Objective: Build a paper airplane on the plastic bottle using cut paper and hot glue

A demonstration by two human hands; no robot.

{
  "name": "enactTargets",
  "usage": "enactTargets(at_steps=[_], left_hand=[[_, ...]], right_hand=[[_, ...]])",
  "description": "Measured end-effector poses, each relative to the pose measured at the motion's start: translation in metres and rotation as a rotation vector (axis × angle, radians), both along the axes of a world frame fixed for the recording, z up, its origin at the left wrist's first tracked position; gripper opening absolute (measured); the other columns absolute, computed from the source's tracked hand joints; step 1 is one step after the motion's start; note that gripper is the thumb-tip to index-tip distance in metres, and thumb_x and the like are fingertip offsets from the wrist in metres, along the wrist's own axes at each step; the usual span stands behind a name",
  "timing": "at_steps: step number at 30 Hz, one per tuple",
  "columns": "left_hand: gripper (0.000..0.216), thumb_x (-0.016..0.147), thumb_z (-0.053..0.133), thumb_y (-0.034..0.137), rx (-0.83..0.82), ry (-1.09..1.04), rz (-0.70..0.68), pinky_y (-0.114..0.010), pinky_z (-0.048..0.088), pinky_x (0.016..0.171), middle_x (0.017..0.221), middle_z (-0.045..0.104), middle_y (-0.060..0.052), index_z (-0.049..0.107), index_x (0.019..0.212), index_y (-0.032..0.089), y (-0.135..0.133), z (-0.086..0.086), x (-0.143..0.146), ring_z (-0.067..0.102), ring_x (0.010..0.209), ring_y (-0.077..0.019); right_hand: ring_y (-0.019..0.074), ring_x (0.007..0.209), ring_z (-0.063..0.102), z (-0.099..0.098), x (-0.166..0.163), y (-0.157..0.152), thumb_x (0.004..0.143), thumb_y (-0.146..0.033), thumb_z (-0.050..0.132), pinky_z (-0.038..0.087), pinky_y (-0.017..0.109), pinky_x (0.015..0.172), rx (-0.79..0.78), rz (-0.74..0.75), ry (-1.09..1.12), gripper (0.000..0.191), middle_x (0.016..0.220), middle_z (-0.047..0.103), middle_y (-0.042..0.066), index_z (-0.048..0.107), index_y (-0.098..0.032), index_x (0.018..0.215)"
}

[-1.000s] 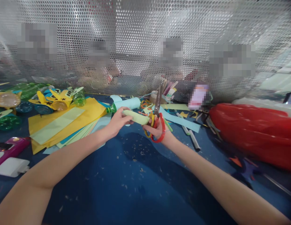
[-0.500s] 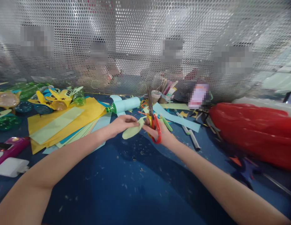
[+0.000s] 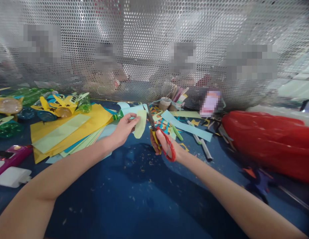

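— What surrounds us in the head view?
— We see a wrapped bottle (image 3: 130, 109) beyond our left hand (image 3: 124, 129); paper scraps (image 3: 163, 127) beyond the scissors (image 3: 151, 121); a red bag (image 3: 266, 141) to the right.
— And our fingers?
— The left ones pinch the green paper (image 3: 140, 125); our right hand (image 3: 165, 142) grasps the scissors.
— And our paper?
— Between our hands, long axis near vertical in view; the scissors point forward, slightly left.

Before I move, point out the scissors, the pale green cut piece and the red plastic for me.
Scissors (image 3: 152, 123): head view, on the metal blades near the handles.
Pale green cut piece (image 3: 140, 124): head view, middle of its flat face.
Red plastic (image 3: 267, 142): head view, middle of its glossy surface.
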State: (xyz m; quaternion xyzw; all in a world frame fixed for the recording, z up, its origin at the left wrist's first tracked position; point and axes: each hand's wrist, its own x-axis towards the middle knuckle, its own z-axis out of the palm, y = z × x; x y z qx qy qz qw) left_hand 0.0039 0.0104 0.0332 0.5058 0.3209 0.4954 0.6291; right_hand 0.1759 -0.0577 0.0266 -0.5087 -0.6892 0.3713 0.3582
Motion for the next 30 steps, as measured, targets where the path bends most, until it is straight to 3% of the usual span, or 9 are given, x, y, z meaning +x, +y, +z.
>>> enactTargets(at_steps=[3, 16, 23, 30], left_hand=[[0.026, 0.074, 0.068, 0.038, 0.009, 0.013, 0.005, -0.022, 0.043, 0.056, 0.068, 0.06, 0.003, 0.053, 0.085, 0.019, -0.0036, 0.0011, 0.0015, 0.055, 0.058, -0.0094], [0.021, 0.078, 0.062, 0.037, 0.118, 0.086, 0.05, -0.023, 0.041, 0.055, 0.061, 0.057, 0.003, 0.052, 0.086, 0.019, -0.0064, 0.002, 0.0009, 0.053, 0.056, -0.0106], [0.024, 0.077, 0.065, 0.037, 0.12, 0.079, 0.05, -0.024, 0.044, 0.057, 0.066, 0.062, 0.001, 0.054, 0.088, 0.019, -0.0054, 0.0004, 0.0003, 0.057, 0.059, -0.0118], [0.028, 0.074, 0.07, 0.037, 0.13, 0.017, -0.019, -0.027, 0.049, 0.069, 0.079, 0.069, -0.003, 0.062, 0.09, 0.016, -0.0056, -0.001, 0.0012, 0.063, 0.072, -0.0143]], right_hand=[[0.0139, 0.044, 0.049, 0.0033, -0.0001, -0.0034, 0.085, -0.069, 0.033, 0.048, 0.032, 0.044, -0.067, 0.007, -0.005, 0.049, 0.057, 0.046, -0.002, 0.04, -0.023, 0.07], [0.0138, 0.043, 0.048, 0.0048, 0.0021, -0.0021, 0.086, -0.067, 0.035, 0.046, 0.032, 0.044, -0.019, 0.029, -0.056, 0.045, 0.056, 0.043, -0.003, 0.041, -0.024, 0.074], [0.0131, 0.045, 0.05, 0.0036, 0.0048, -0.0008, 0.088, -0.061, 0.037, 0.045, 0.03, 0.047, 0.029, 0.026, -0.127, 0.042, 0.057, 0.045, -0.002, 0.042, -0.022, 0.072], [0.0142, 0.047, 0.047, 0.0074, 0.002, -0.0025, 0.089, -0.061, 0.034, 0.043, 0.031, 0.049, 0.045, 0.024, -0.165, 0.044, 0.054, 0.043, -0.002, 0.036, -0.023, 0.066]])
